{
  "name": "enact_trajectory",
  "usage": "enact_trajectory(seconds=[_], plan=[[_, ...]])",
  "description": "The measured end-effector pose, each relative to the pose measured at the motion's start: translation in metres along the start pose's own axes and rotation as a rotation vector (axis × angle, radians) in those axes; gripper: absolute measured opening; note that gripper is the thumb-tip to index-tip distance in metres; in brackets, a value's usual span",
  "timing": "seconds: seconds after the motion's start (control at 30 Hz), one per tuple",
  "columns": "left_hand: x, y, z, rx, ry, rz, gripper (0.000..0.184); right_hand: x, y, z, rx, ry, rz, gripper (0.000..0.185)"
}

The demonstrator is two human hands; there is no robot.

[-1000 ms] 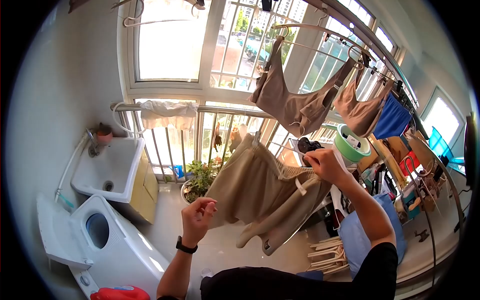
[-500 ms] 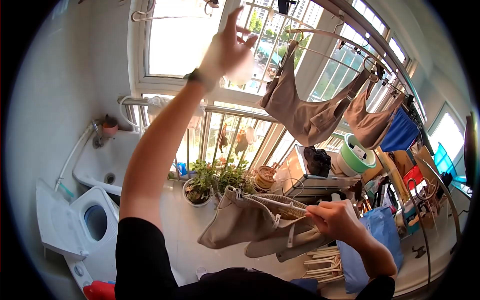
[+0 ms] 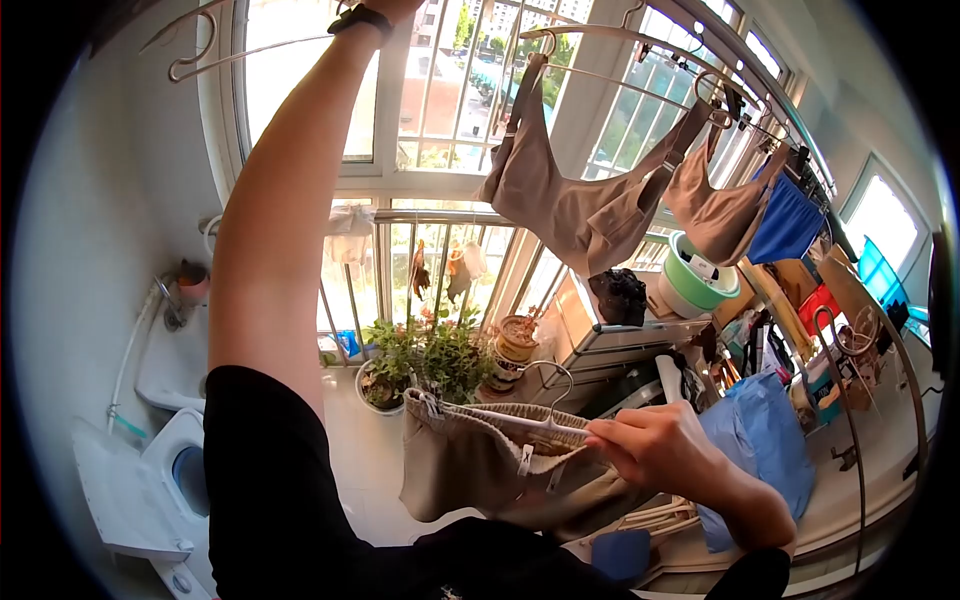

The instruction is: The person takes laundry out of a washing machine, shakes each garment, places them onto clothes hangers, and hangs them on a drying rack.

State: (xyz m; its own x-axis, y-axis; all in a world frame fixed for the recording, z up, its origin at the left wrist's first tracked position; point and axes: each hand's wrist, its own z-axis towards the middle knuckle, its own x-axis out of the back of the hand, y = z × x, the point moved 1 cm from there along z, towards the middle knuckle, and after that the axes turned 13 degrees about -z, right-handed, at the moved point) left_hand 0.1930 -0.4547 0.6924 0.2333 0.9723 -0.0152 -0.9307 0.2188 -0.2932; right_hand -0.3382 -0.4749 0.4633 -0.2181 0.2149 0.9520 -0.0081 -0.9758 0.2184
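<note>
My right hand (image 3: 655,445) is closed around one end of a white clothes hanger (image 3: 520,420), level with my waist. From this hanger hangs a pair of beige pants (image 3: 440,465) with an elastic waistband and a drawstring; its hook points up. My left arm reaches high, and only the base of my left hand (image 3: 398,6) shows at the top edge, above a dark wristband; its fingers are out of frame. Near that wrist hangs a bare white hanger (image 3: 250,58). To the right, a brownish bra top (image 3: 590,215) hangs on another hanger.
A second bra top (image 3: 720,205) and blue cloth (image 3: 785,222) hang farther right under a metal rail (image 3: 750,70). Potted plants (image 3: 440,350) stand by the railing (image 3: 440,216). A green-rimmed basin (image 3: 700,275) sits on a cabinet. At left are a white washing machine (image 3: 130,490) and sink (image 3: 165,365).
My left hand has risen until it is nearly out of view. My right hand, with the hanger and pants, has shifted slightly left. The view has turned a little.
</note>
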Motion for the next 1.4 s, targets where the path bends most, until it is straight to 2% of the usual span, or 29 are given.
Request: enact_trajectory(seconds=[0.07,0.17,0.23,0.27,0.4,0.47,0.5,0.57,0.63,0.7,0.77,0.83,1.0,1.2,1.4], plan=[[0.001,-0.001,0.001,0.012,0.031,-0.088,0.019,0.001,-0.002,0.010,0.019,0.022,-0.012,0.013],[0.012,0.035,-0.014,-0.008,0.063,-0.144,0.027,0.007,-0.007,0.026,0.052,0.069,-0.040,0.014],[0.037,0.082,-0.033,0.168,-0.041,-0.178,0.036,0.020,-0.012,0.036,0.058,0.090,-0.082,0.014],[0.049,0.103,-0.048,0.067,-0.005,-0.095,0.020,0.023,-0.012,0.041,0.061,0.149,-0.084,0.015],[0.115,0.183,-0.107,-0.064,0.049,0.031,0.018,0.049,-0.012,0.067,0.044,0.256,-0.132,0.014],[0.147,0.236,-0.134,0.175,0.089,-0.021,0.019,0.069,-0.014,0.086,0.000,0.259,-0.175,0.015],[0.157,0.249,-0.147,0.154,0.201,-0.033,0.016,0.078,-0.012,0.097,0.009,0.294,-0.193,0.015],[0.178,0.283,-0.172,0.189,0.221,0.062,0.015,0.101,-0.014,0.120,0.030,0.398,-0.285,0.015],[0.190,0.314,-0.190,0.269,0.201,0.098,0.013,0.127,-0.011,0.142,-0.029,0.355,-0.312,0.016],[0.199,0.334,-0.211,0.324,0.184,0.107,0.014,0.153,-0.014,0.166,-0.044,0.404,-0.412,0.016],[0.204,0.351,-0.229,0.433,0.203,0.066,0.016,0.177,-0.014,0.188,0.001,0.512,-0.489,0.015],[0.208,0.362,-0.242,0.490,0.187,0.026,0.020,0.198,-0.025,0.209,-0.111,0.497,-0.532,0.017],[0.199,0.377,-0.256,0.539,0.219,-0.095,0.021,0.218,0.008,0.286,0.009,0.667,-0.738,0.022],[0.205,0.385,-0.263,0.564,0.193,-0.154,0.018,0.225,0.018,0.355,-0.246,0.550,-0.688,0.023],[0.215,0.385,-0.260,0.559,0.183,-0.162,0.012,0.217,0.025,0.400,-0.341,0.525,-0.753,0.021]])
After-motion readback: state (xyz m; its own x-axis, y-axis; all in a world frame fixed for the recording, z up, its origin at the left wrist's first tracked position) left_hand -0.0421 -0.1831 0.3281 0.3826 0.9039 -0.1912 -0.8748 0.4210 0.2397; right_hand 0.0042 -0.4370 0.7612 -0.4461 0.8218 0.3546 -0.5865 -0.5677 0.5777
